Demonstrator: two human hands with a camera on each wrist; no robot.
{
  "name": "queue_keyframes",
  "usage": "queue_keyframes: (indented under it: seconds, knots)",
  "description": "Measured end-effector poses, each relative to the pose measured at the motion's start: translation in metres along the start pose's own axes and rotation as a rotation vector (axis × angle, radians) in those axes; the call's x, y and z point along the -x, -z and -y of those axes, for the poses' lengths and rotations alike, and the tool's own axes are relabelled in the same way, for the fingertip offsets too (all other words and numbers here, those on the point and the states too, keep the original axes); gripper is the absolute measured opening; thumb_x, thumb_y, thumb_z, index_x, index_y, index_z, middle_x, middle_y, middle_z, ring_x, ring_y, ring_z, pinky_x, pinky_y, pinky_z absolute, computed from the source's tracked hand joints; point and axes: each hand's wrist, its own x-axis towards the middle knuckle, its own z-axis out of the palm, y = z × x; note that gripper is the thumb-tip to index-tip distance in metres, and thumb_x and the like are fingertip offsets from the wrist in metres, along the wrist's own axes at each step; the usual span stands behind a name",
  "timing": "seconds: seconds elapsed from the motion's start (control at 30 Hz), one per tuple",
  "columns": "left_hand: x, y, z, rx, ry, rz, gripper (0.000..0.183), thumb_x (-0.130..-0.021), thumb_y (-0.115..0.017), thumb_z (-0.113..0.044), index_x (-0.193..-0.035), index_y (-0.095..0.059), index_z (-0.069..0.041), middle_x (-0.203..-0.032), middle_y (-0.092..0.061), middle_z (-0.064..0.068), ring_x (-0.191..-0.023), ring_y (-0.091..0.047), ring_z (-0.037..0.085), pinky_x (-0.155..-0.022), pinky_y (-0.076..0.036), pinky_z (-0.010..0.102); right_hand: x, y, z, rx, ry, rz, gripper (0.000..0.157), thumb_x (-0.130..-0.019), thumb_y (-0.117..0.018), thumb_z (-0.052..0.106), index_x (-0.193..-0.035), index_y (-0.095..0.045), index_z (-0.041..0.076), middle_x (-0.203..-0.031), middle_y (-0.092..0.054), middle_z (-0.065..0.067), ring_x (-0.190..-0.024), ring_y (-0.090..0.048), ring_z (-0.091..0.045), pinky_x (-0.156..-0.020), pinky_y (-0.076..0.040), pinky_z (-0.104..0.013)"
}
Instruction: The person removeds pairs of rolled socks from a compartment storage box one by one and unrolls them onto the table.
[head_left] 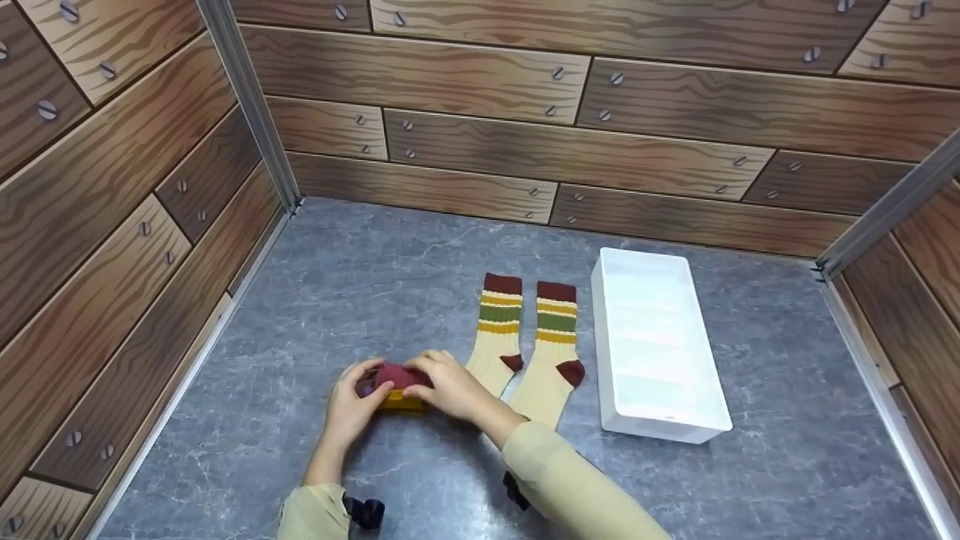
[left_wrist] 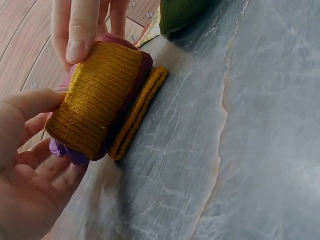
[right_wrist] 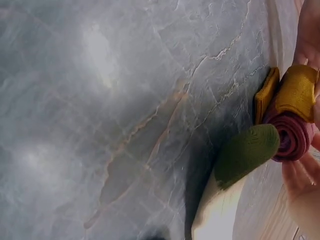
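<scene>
Both hands are at a rolled maroon sock bundle (head_left: 395, 375) on the grey surface. In the left wrist view, a mustard ribbed cuff (left_wrist: 102, 95) wraps the bundle, and purple fabric shows at its lower end. A flat folded mustard piece (left_wrist: 140, 112) lies against its underside. My left hand (head_left: 352, 405) grips the bundle's left end, thumb on the cuff and fingers curled around behind. My right hand (head_left: 454, 386) holds the other end between thumb and fingers. The right wrist view shows the spiral end of the maroon roll (right_wrist: 290, 137).
Two cream striped socks, a left one (head_left: 499, 322) and a right one (head_left: 555, 330), lie flat beside my right forearm, which partly covers them. A green toe (right_wrist: 247, 152) sits close to the roll. Farther right stands a white rectangular box (head_left: 664, 427). Wood-patterned walls (head_left: 480, 142) surround the surface.
</scene>
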Motion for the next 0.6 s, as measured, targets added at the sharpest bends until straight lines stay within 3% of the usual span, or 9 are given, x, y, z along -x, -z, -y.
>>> queue_keyframes:
  seconds: [0.13,0.23,0.3,0.47,0.6]
  knots:
    - [0.007,0.0,-0.008,0.079,-0.066,-0.07,0.031,-0.084,-0.071,-0.001,-0.114,-0.065,0.005,-0.116,-0.06,0.02,-0.107,-0.058,0.035,-0.092,-0.046,0.047,-0.001,0.0,-0.007,-0.024,0.008,0.005,0.036,-0.091,-0.065,0.029,-0.121,-0.065,0.009,-0.115,-0.061,-0.005,-0.107,-0.053,-0.02,-0.094,-0.043,-0.031]
    - [0.015,0.003,-0.022,0.141,-0.148,-0.144,0.021,-0.084,-0.067,0.005,-0.105,-0.068,0.008,-0.106,-0.063,0.021,-0.098,-0.059,0.031,-0.086,-0.05,0.038,-0.002,0.001,-0.011,-0.048,-0.001,0.046,0.043,-0.087,-0.071,0.028,-0.123,-0.063,0.007,-0.116,-0.06,-0.005,-0.108,-0.053,-0.018,-0.095,-0.042,-0.029]
    - [0.019,0.006,-0.031,0.152,-0.209,-0.153,0.013,-0.085,-0.064,0.008,-0.097,-0.069,0.01,-0.097,-0.065,0.022,-0.09,-0.061,0.027,-0.081,-0.051,0.029,-0.002,0.002,-0.013,-0.058,-0.01,0.075,0.048,-0.084,-0.074,0.028,-0.125,-0.062,0.007,-0.118,-0.06,-0.005,-0.109,-0.052,-0.018,-0.096,-0.042,-0.028]
    - [0.024,0.007,-0.041,0.099,-0.286,0.024,0.013,-0.089,-0.059,0.008,-0.082,-0.069,0.007,-0.081,-0.067,0.018,-0.077,-0.062,0.02,-0.072,-0.048,0.019,-0.004,0.005,-0.016,-0.116,-0.068,0.098,0.05,-0.085,-0.073,0.024,-0.128,-0.056,0.005,-0.122,-0.059,-0.008,-0.11,-0.053,-0.018,-0.094,-0.043,-0.029]
    - [0.023,0.006,-0.045,-0.021,-0.264,0.174,0.012,-0.091,-0.061,0.0,-0.09,-0.072,0.003,-0.09,-0.07,0.012,-0.085,-0.064,0.02,-0.078,-0.049,0.023,-0.006,0.005,-0.019,-0.183,-0.126,0.085,0.04,-0.091,-0.065,0.023,-0.125,-0.051,0.007,-0.118,-0.06,-0.009,-0.104,-0.056,-0.017,-0.09,-0.045,-0.031]
